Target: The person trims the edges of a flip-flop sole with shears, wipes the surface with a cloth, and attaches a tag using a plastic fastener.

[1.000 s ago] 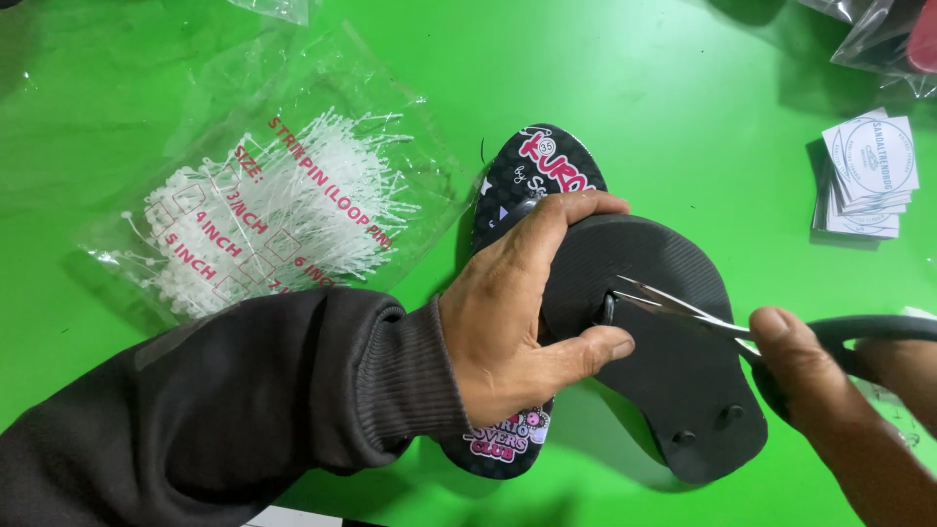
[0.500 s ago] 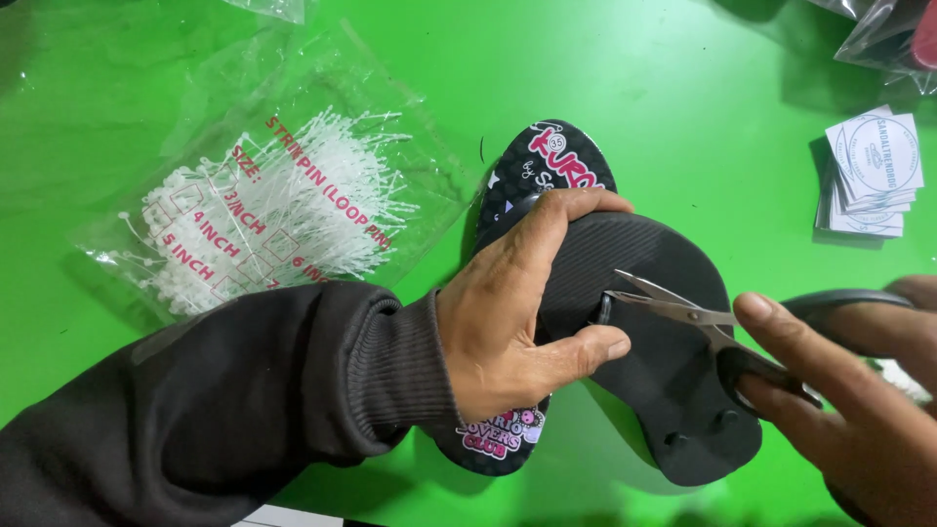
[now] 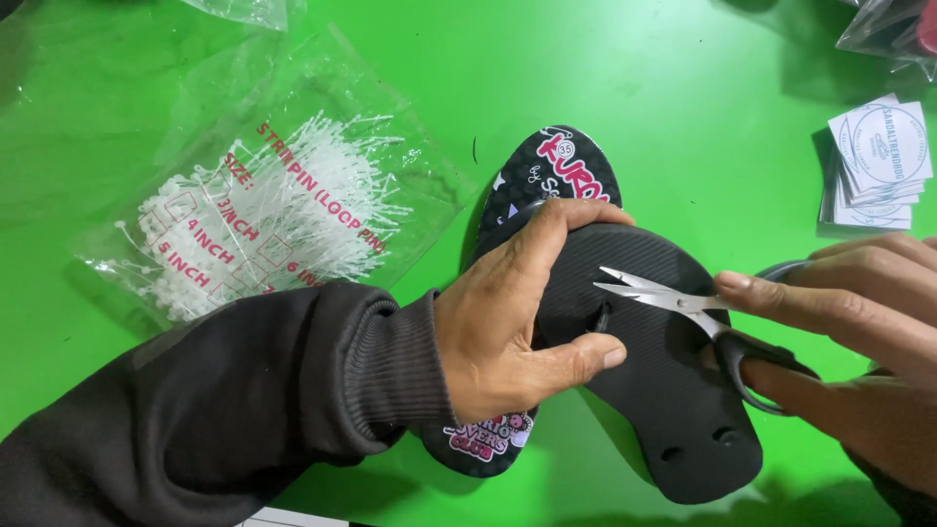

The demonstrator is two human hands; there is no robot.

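Note:
My left hand [image 3: 512,317] presses down on a pair of black flip-flops stacked on the green table. The upper flip-flop [image 3: 673,400] lies sole up, showing its ribbed black underside with plug holes. The lower flip-flop [image 3: 566,166] shows a printed pink and white top. My right hand [image 3: 849,337] holds small scissors [image 3: 673,298] with black handles. Their metal blades are parted and point left, just right of the toe hole beside my left thumb.
A clear plastic bag of white loop pins [image 3: 273,215] lies to the left. A stack of square white paper tags [image 3: 878,161] sits at the right edge. More clear bags [image 3: 893,29] are in the top corners.
The scissors have drawn back to the right from the toe hole and their blades have opened. My right hand has come further into view. My left hand has stayed on the flip-flops.

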